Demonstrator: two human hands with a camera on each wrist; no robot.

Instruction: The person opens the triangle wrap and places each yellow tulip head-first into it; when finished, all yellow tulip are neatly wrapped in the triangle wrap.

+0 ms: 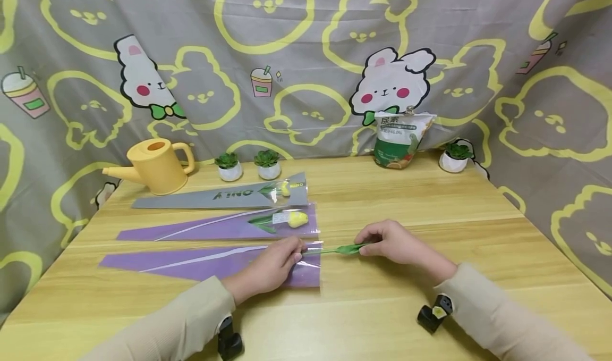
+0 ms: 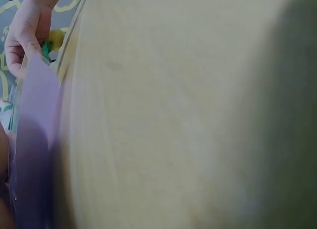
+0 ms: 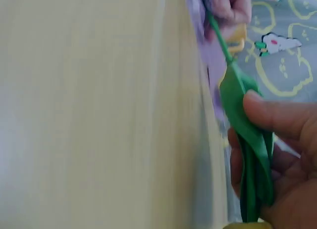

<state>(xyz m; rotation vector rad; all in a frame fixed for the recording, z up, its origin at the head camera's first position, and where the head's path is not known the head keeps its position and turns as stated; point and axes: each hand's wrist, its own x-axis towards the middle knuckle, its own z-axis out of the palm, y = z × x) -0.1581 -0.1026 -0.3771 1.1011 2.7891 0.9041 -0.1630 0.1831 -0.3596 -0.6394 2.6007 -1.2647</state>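
Note:
My right hand (image 1: 394, 244) pinches a tulip by its folded green leaves (image 3: 247, 125), thumb on one side and fingers behind. Part of a yellow bloom (image 3: 247, 225) shows at the bottom edge of the right wrist view; in the head view the hand hides it. The thin green stem (image 1: 327, 251) runs left to the mouth of the nearest purple flower sleeve (image 1: 186, 262), a long tapered wrapper with a clear front. Over that sleeve's wide end, my left hand (image 1: 268, 268) pinches its edge near the stem. The stem's far end is hidden.
Beyond lie a second purple sleeve (image 1: 191, 229) and a grey sleeve (image 1: 191, 199), each with a yellow tulip inside. Along the back stand a yellow watering can (image 1: 160, 167), small potted succulents (image 1: 230, 169) and a green-white bag (image 1: 399, 140). A patterned curtain (image 1: 306, 42) hangs behind.

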